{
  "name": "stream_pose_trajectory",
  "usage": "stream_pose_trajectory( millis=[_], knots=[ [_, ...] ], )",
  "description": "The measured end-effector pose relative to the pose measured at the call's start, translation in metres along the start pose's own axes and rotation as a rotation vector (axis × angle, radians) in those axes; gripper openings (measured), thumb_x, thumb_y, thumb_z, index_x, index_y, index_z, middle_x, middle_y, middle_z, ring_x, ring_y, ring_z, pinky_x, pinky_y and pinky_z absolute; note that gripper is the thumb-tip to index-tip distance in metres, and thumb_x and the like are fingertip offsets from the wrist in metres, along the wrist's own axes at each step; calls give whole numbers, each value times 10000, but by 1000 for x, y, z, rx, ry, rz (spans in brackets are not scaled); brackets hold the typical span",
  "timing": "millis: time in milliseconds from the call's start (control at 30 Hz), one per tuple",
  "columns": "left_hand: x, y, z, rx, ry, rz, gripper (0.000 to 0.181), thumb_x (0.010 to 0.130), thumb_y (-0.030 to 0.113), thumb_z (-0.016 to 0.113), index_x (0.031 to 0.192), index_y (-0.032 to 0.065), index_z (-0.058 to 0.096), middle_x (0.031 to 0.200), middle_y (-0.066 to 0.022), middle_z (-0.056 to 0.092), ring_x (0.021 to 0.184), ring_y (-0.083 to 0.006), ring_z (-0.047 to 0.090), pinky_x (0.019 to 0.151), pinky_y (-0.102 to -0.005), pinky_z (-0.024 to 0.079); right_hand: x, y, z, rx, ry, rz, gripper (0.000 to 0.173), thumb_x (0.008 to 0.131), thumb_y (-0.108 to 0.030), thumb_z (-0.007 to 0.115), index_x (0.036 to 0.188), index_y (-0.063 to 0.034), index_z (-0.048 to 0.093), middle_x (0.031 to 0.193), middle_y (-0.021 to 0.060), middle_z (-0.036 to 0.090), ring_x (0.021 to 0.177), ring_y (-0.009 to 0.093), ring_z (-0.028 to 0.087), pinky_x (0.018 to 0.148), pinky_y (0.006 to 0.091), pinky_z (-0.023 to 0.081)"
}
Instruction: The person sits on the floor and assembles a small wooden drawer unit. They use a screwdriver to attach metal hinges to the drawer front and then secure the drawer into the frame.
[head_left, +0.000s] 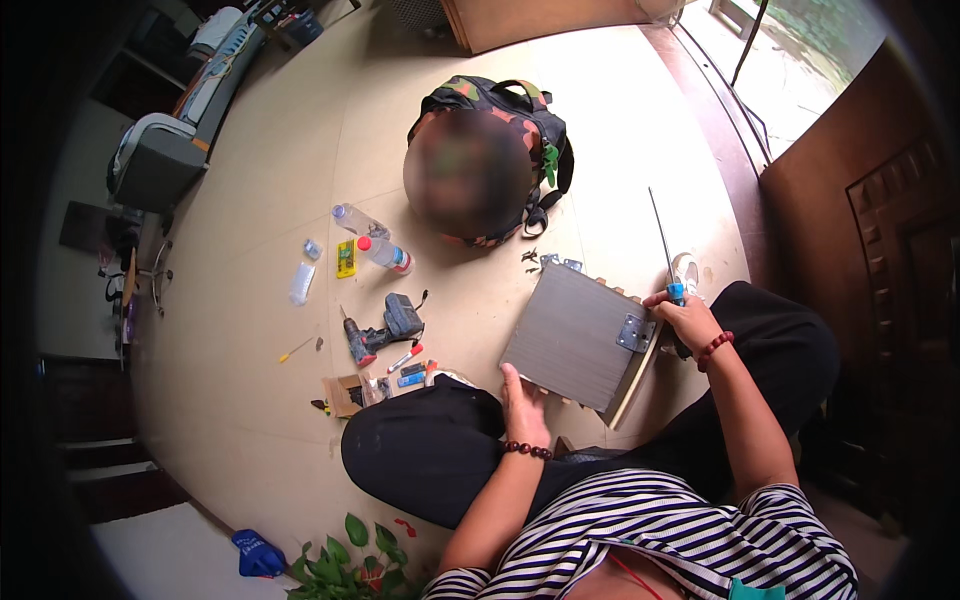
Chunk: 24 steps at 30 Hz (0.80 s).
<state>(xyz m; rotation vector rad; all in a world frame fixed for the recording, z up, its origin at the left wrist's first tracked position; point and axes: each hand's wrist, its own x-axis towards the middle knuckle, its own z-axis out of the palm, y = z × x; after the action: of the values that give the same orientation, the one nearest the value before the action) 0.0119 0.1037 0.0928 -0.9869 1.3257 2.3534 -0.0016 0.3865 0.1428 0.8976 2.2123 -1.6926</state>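
Observation:
A grey wood-grain box rests on the floor between my legs. Light wooden blocks or tabs show along two of its sides, and a pale board edge runs along its right. A metal hinge plate lies on its top near the right edge. My left hand grips the box at its near left corner, thumb up and fingers down its side. In my right hand is a long screwdriver with a blue handle, its shaft pointing away from me. That hand is beside the box's far right corner.
A cordless drill, a red-capped marker and a yellow-handled screwdriver lie left. Beyond are two plastic bottles and a yellow case. Screws and metal hinges lie behind the box, before a camouflage backpack.

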Motion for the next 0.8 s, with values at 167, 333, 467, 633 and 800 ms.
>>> stream_pose_trajectory(
  millis=[167,333,467,633,800],
  knots=[
    [4,17,43,-58,-138,-115,720,922,618,419,1396,78,373,1337,-54,457,1171,-186,434,966,-332,357,-17,0,8,33,115,62,250,789,-166,587,967,-30,699,675,-4,595,594,81,520,557,231,412],
    [29,46,59,173,-223,-160,833,881,742,226,1268,59,504,1274,-57,531,1089,-181,498,908,-352,387,-39,23,18,259,167,92,295,808,-164,583,1011,34,664,741,38,628,639,118,586,594,257,489],
    [59,78,61,363,-423,-186,868,884,741,189,1282,44,518,1329,-105,518,1258,-226,426,1049,-361,303,-75,26,49,689,90,296,345,862,-62,574,1196,20,543,874,72,593,721,175,622,666,351,603],
    [66,115,85,650,-325,-112,820,917,677,300,1374,7,420,1398,-123,458,1311,-243,381,1090,-366,266,-103,22,92,908,-28,378,503,901,-67,569,1357,29,381,968,111,585,807,224,660,688,339,606],
    [98,106,62,702,-332,87,599,990,504,353,1309,14,483,1276,-122,539,1182,-216,478,1007,-318,357,-112,16,102,705,-318,378,583,937,-137,558,1434,12,292,1006,164,641,895,251,674,726,333,579]
  ],
)
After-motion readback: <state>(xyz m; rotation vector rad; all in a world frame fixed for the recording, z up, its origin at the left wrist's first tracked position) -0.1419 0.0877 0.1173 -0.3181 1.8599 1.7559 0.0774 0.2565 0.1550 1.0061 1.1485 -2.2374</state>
